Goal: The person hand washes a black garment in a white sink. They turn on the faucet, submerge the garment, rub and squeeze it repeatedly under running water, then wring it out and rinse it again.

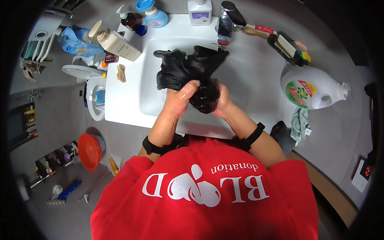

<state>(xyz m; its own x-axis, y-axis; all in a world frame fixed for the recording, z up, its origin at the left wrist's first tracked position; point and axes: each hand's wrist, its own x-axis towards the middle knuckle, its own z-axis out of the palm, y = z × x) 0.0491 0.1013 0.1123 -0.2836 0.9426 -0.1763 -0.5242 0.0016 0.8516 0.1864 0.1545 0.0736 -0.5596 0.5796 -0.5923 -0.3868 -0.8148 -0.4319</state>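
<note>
A wet, dark black cloth garment [186, 70] is bunched up over the white sink basin [149, 94]. My left hand [179, 99] grips its near left part, thumb on top and knuckles glistening with water. On the other side, my right hand [223, 100] is closed around the bunched lower end, its fingers largely hidden behind the fabric. The far part of the garment spreads toward the chrome faucet [225, 30] at the back of the basin. I cannot tell which kind of garment it is.
A big white detergent bottle [298, 88] lies at the right, beside a grey-green cloth [300, 124]. Brushes [258, 31] and a soap holder [286, 46] sit behind. A beige pump bottle [118, 44] and a blue foam bottle [156, 18] stand at left. A red basin [90, 151] is lower left.
</note>
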